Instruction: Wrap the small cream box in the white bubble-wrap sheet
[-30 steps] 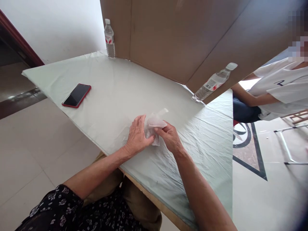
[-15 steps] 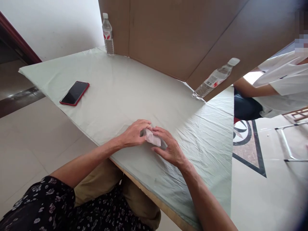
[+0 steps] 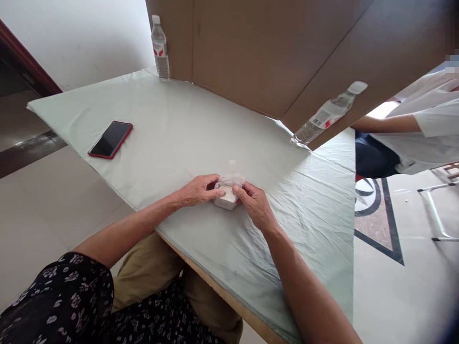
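Between my two hands is a small whitish, partly see-through box (image 3: pixel 224 203) near the table's front edge. Its top stands open, with a pale flap (image 3: pixel 232 167) raised at the far side. Something light beige shows inside, too small to name. My left hand (image 3: pixel 201 190) grips the box's left side, thumb at the near rim. On the other side, my right hand (image 3: pixel 255 203) is closed on the right rim, its thumb over the top edge. The far fingers of both hands are partly hidden.
A pale green cloth (image 3: pixel 172 129) covers the table. A red-cased phone (image 3: pixel 111 139) lies at the left. One water bottle (image 3: pixel 160 50) stands upright against a brown cardboard screen (image 3: pixel 236 52); another bottle (image 3: pixel 327 117) is at its right side. A person in a white shirt (image 3: pixel 426 129) sits beyond.
The box has been turned, and its top now faces up with the flap raised. My right hand has closed from a loose spread onto its right rim. The view has shifted slightly.
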Demonstrator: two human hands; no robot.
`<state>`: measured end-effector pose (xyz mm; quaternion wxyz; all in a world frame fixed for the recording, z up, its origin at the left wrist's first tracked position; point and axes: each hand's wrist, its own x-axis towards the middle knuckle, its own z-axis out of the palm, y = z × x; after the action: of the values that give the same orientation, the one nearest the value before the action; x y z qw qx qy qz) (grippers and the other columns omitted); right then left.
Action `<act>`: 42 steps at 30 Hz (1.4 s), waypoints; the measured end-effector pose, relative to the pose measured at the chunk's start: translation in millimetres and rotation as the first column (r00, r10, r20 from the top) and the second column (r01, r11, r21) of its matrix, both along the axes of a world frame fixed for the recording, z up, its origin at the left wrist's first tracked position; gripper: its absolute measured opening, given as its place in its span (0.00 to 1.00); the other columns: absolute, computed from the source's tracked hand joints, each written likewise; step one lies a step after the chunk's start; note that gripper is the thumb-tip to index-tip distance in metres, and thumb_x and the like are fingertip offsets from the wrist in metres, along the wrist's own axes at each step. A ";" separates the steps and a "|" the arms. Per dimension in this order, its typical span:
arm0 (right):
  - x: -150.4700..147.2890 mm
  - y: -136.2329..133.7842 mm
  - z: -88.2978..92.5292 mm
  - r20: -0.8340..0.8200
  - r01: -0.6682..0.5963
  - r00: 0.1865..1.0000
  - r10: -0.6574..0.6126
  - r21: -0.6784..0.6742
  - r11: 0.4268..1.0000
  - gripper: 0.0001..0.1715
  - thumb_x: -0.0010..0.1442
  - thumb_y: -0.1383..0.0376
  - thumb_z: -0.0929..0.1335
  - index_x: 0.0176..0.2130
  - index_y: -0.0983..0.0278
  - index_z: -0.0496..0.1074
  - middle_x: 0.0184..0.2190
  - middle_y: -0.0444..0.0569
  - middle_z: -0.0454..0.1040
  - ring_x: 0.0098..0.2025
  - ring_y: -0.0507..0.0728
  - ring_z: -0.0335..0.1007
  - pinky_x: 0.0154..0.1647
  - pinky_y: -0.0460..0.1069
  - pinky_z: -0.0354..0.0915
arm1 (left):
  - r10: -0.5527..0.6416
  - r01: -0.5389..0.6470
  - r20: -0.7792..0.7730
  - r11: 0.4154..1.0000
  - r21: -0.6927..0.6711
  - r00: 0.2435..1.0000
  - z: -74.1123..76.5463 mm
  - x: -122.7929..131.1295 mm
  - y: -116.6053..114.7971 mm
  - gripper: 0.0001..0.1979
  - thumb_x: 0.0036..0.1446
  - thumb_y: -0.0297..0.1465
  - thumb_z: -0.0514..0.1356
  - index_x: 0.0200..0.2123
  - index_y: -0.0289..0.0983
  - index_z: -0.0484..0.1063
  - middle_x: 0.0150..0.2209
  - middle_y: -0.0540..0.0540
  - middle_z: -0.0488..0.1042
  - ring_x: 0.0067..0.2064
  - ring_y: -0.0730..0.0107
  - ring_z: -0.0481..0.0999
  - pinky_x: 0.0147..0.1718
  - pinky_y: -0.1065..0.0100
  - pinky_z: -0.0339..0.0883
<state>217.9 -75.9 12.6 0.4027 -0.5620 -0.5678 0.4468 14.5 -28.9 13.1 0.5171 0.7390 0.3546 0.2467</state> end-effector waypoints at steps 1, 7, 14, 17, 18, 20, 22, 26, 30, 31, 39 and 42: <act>-0.4 2.6 -1.1 0.047 0.034 0.998 -0.035 0.024 0.999 0.21 0.59 0.48 0.68 0.29 0.63 0.72 0.23 0.42 0.67 0.28 0.52 0.61 0.30 0.48 0.59 | 0.026 -0.025 0.023 0.999 -0.021 0.999 -0.2 2.2 2.0 0.17 0.58 0.42 0.60 0.42 0.34 0.74 0.35 0.49 0.74 0.36 0.70 0.72 0.36 0.69 0.66; 3.7 15.8 -8.3 0.121 0.094 0.987 -0.102 0.072 0.993 0.21 0.61 0.51 0.67 0.24 0.62 0.67 0.20 0.40 0.59 0.25 0.51 0.54 0.27 0.48 0.53 | 0.032 0.044 0.275 0.963 -0.267 0.961 -4.8 16.1 3.4 0.25 0.54 0.39 0.65 0.52 0.33 0.70 0.45 0.42 0.76 0.46 0.63 0.75 0.45 0.64 0.69; 8.8 11.9 -18.9 0.019 0.312 0.941 -0.337 0.329 0.891 0.18 0.62 0.51 0.67 0.47 0.60 0.71 0.42 0.50 0.75 0.42 0.58 0.71 0.40 0.52 0.67 | 0.065 0.148 0.454 0.896 -0.418 0.889 -5.9 17.9 3.8 0.35 0.51 0.31 0.70 0.60 0.35 0.62 0.53 0.38 0.73 0.51 0.60 0.75 0.49 0.61 0.71; 11.7 8.3 -21.9 0.101 0.208 0.954 -0.281 0.450 0.868 0.17 0.64 0.51 0.66 0.48 0.57 0.73 0.56 0.53 0.71 0.58 0.62 0.67 0.53 0.57 0.67 | 0.070 0.167 0.473 0.882 -0.441 0.878 -9.2 17.7 4.2 0.38 0.51 0.31 0.71 0.63 0.36 0.61 0.56 0.36 0.71 0.54 0.57 0.74 0.49 0.60 0.72; 12.5 8.0 -23.0 0.134 0.147 0.965 -0.226 0.440 0.886 0.18 0.65 0.51 0.66 0.48 0.57 0.73 0.60 0.53 0.68 0.62 0.64 0.64 0.57 0.59 0.65 | 0.082 0.155 0.466 0.881 -0.448 0.881 -10.5 17.8 4.2 0.39 0.50 0.31 0.71 0.63 0.36 0.60 0.56 0.36 0.71 0.54 0.56 0.74 0.49 0.61 0.72; 13.3 8.4 -25.6 0.180 0.047 0.976 -0.124 0.384 0.922 0.20 0.66 0.48 0.64 0.49 0.56 0.74 0.64 0.53 0.65 0.67 0.65 0.60 0.64 0.63 0.60 | 0.103 0.131 0.452 0.879 -0.458 0.886 -12.6 18.1 4.0 0.40 0.50 0.31 0.72 0.64 0.37 0.60 0.57 0.36 0.70 0.55 0.56 0.74 0.48 0.62 0.72; 13.3 9.5 -27.8 0.200 -0.005 0.978 -0.067 0.336 0.942 0.23 0.66 0.46 0.64 0.49 0.56 0.75 0.66 0.54 0.63 0.69 0.66 0.57 0.67 0.65 0.56 | 0.108 0.127 0.445 0.875 -0.466 0.889 -12.4 18.2 3.6 0.42 0.50 0.31 0.71 0.66 0.37 0.58 0.57 0.35 0.70 0.55 0.56 0.74 0.48 0.62 0.72; 11.4 9.1 -28.3 0.191 -0.054 0.982 -0.004 0.302 0.952 0.24 0.65 0.44 0.64 0.47 0.56 0.76 0.67 0.53 0.62 0.69 0.68 0.56 0.68 0.66 0.55 | 0.112 0.092 0.367 0.863 -0.496 0.923 -4.5 16.6 2.6 0.47 0.50 0.28 0.70 0.70 0.37 0.51 0.54 0.37 0.72 0.48 0.60 0.78 0.47 0.61 0.72; 7.2 5.1 -26.7 0.099 -0.055 0.995 0.028 0.280 0.958 0.23 0.64 0.45 0.65 0.48 0.56 0.74 0.66 0.53 0.64 0.68 0.67 0.59 0.66 0.65 0.57 | 0.109 0.054 0.279 0.853 -0.520 0.954 4.5 14.6 2.0 0.50 0.49 0.26 0.68 0.72 0.37 0.47 0.44 0.42 0.77 0.40 0.64 0.79 0.44 0.61 0.71; 6.2 4.3 -27.0 0.043 -0.025 0.999 0.014 0.277 0.960 0.23 0.64 0.45 0.66 0.49 0.56 0.73 0.65 0.54 0.65 0.66 0.66 0.62 0.64 0.63 0.60 | 0.121 0.045 0.275 0.849 -0.527 0.954 5.5 14.7 1.8 0.51 0.49 0.26 0.67 0.72 0.36 0.46 0.43 0.42 0.77 0.40 0.64 0.79 0.44 0.62 0.71; 7.4 9.0 -33.9 -0.217 0.231 0.956 -0.197 0.145 0.962 0.29 0.60 0.50 0.70 0.56 0.57 0.66 0.49 0.53 0.75 0.46 0.59 0.74 0.44 0.55 0.72 | 0.167 -0.009 0.255 0.851 -0.525 0.952 4.2 18.3 0.4 0.51 0.46 0.27 0.67 0.71 0.35 0.47 0.49 0.39 0.75 0.43 0.64 0.77 0.45 0.63 0.70; 8.1 10.8 -32.5 -0.181 0.214 0.964 -0.195 0.093 0.972 0.28 0.61 0.50 0.69 0.56 0.58 0.67 0.42 0.50 0.77 0.41 0.57 0.75 0.41 0.53 0.72 | 0.175 -0.022 0.256 0.861 -0.508 0.951 3.0 18.7 -0.2 0.50 0.46 0.26 0.67 0.71 0.35 0.49 0.49 0.39 0.75 0.43 0.64 0.77 0.44 0.64 0.69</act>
<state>226.0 -65.1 -19.9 0.5247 -0.5538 -0.4942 0.4169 33.2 -29.1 16.1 0.7236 0.5158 0.3633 0.2798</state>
